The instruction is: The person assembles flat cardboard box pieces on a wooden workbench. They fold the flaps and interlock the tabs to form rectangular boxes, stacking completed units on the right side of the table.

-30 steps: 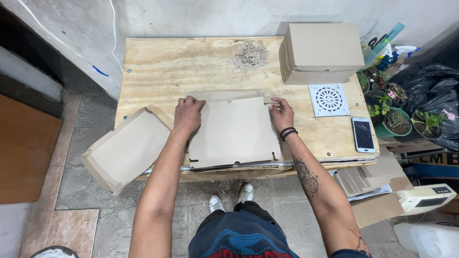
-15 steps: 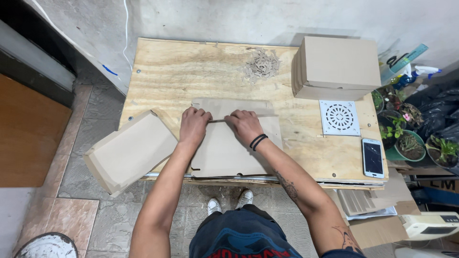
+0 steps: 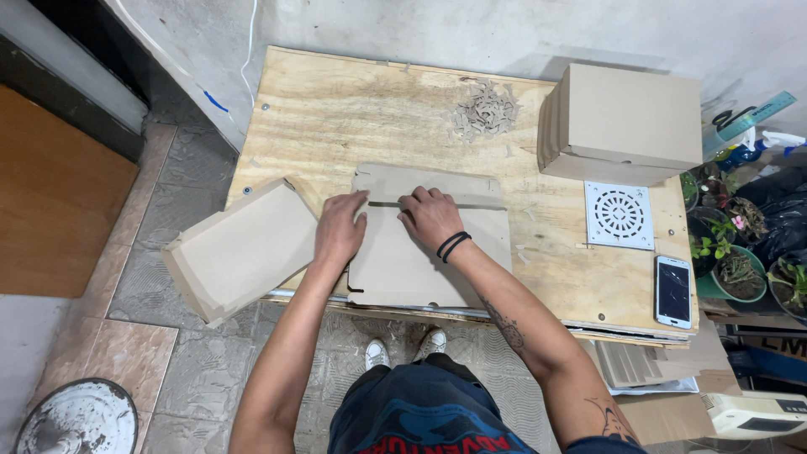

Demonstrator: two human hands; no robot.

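Observation:
A flat brown cardboard sheet (image 3: pixel 437 252) with a fold line near its far edge lies on the plywood table (image 3: pixel 336 118) close to the front edge. My left hand (image 3: pixel 340 229) presses flat on the sheet's left side. My right hand (image 3: pixel 430 217), with dark bands on the wrist, presses on the fold line near the middle, fingers bent onto the crease. Both hands are close together. Neither hand grips anything.
A stack of folded cardboard pieces (image 3: pixel 244 250) overhangs the table's left front corner. A stack of cardboard boxes (image 3: pixel 626 124), a white round-patterned grate (image 3: pixel 619 215), a phone (image 3: pixel 674 291) and a pile of cardboard scraps (image 3: pixel 485 109) lie to the right and back. Potted plants (image 3: pixel 740 269) stand right.
My right hand slid left along the fold line, from the sheet's right corner to its middle. My left hand stayed on the left side.

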